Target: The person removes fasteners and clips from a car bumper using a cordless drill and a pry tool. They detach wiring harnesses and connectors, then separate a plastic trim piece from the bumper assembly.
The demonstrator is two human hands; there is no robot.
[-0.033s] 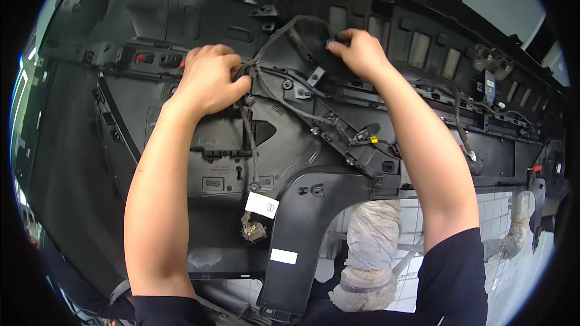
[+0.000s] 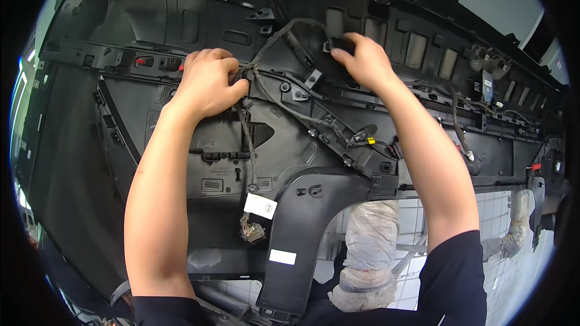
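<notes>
A black wiring harness (image 2: 289, 25) runs in a loop over a large black plastic panel (image 2: 241, 122). My left hand (image 2: 208, 81) curls over the rail at the left, thumb and fingers closed round the harness where its branches meet; the fingertips are partly hidden. To the right, my right hand (image 2: 365, 60) pinches a small black connector (image 2: 333, 45) at the end of the looped branch, just off the panel. Another branch hangs down past a white tag (image 2: 261, 205) to a bundled multi-pin plug (image 2: 252, 230).
A curved black duct-like part (image 2: 296, 217) with a white label crosses the lower middle. Wrapped pipe-like supports (image 2: 371, 247) stand below it. A branch with a yellow clip (image 2: 371, 141) lies at centre right. Red clips (image 2: 142, 61) sit on the left rail.
My right hand has shifted slightly right and down with the connector, which shows more plainly. My left hand stays almost in place.
</notes>
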